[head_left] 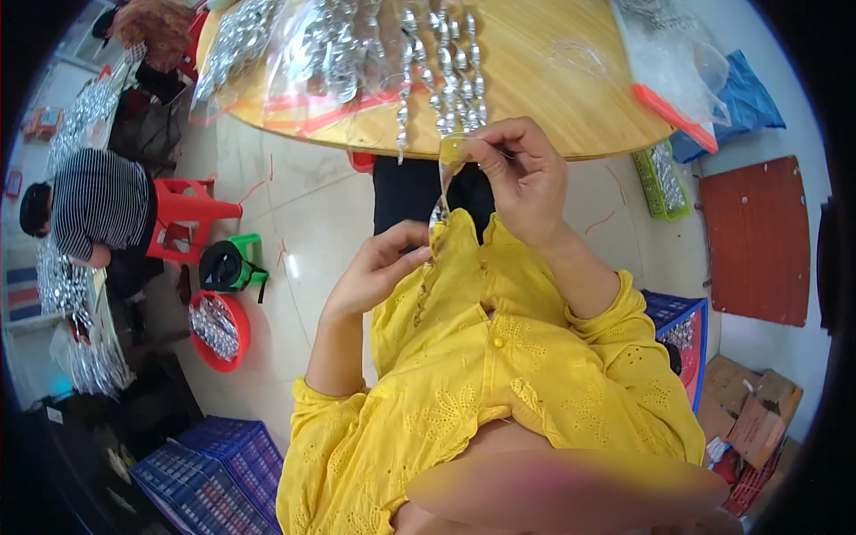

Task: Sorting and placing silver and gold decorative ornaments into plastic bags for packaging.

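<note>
A shiny silver twisted strip [439, 212] hangs upright in front of my yellow shirt, below the table's near edge. My left hand [385, 266] is closed, with thumb and fingers pinching this strip's lower part. Beside its upper end, my right hand [526, 176] has its fingers curled together. A thin pale thread shows at the right fingertips, though its full run is too fine to follow. Just beyond my hands, several silver twisted strands [459, 76] lie side by side on the round wooden table [553, 111], their ends reaching its edge.
Clear plastic bags of silver pieces [334, 49] cover the table's left part. A loose coil of thread [580, 58] lies at right. On the floor are a red basin [241, 343], a green stool [254, 259] and a green basket [660, 183]. Another person [102, 201] sits at far left.
</note>
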{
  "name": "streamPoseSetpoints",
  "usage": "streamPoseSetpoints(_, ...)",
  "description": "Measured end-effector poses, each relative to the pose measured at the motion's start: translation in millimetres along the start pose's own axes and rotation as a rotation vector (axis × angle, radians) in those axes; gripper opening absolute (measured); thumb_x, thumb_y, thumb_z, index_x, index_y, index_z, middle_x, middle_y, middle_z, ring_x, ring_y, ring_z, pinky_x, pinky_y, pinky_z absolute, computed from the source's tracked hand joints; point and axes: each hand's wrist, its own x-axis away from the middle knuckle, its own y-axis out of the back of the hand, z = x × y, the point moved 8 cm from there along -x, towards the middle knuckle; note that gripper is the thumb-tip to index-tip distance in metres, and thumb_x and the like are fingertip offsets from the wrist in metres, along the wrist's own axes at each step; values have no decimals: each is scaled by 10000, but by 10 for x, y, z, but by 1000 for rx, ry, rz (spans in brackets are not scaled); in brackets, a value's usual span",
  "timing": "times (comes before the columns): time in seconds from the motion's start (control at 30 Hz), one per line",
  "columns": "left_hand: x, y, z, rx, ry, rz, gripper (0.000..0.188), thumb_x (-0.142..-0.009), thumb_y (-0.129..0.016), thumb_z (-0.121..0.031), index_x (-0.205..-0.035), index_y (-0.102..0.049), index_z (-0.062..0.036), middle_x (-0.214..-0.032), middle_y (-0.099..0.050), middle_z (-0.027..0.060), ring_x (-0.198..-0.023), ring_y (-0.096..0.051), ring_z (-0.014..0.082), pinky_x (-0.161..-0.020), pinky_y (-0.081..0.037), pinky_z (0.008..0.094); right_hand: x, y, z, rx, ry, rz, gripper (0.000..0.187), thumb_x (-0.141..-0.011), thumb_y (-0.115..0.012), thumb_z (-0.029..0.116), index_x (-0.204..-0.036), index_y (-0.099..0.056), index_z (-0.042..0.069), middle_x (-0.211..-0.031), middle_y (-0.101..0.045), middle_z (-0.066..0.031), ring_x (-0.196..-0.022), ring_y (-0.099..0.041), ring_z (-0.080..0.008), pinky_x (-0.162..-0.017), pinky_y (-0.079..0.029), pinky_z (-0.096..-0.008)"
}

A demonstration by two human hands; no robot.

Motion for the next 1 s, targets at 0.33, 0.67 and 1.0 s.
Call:
streamPoseSetpoints(0.33,-138,218,-483,414,-359,-305,267,-858,-443,-179,-1013,-535,17,-1055,-484,66,-751,-499,72,-542,-393,164,37,-300,147,339,167,80,53,-742,-593,17,-778,-563,-9,-771,-544,-36,-653,-500,-60,-562,-403,-168)
streamPoseSetpoints(0.67,-193,216,-443,516,-305,-346,246,-857,-447,-169,-954,-559,27,-929,-492,40,-693,-449,55,-511,-353,169,85,-181,59,221,-4,70,53,-718,-618,10,-746,-581,-16,-747,-544,-38,-619,-478,-37,-511,-370,-139)
streamPoseSetpoints(1.0,-194,216,-468,551,-306,-376,246,-859,-440,-161,-963,-551,33,-938,-480,47,-685,-442,61,-509,-349,173,90,-174,73,186,-15,79,58,-706,-628,11,-727,-581,-16,-725,-543,-32,-590,-468,-36,-491,-362,-142)
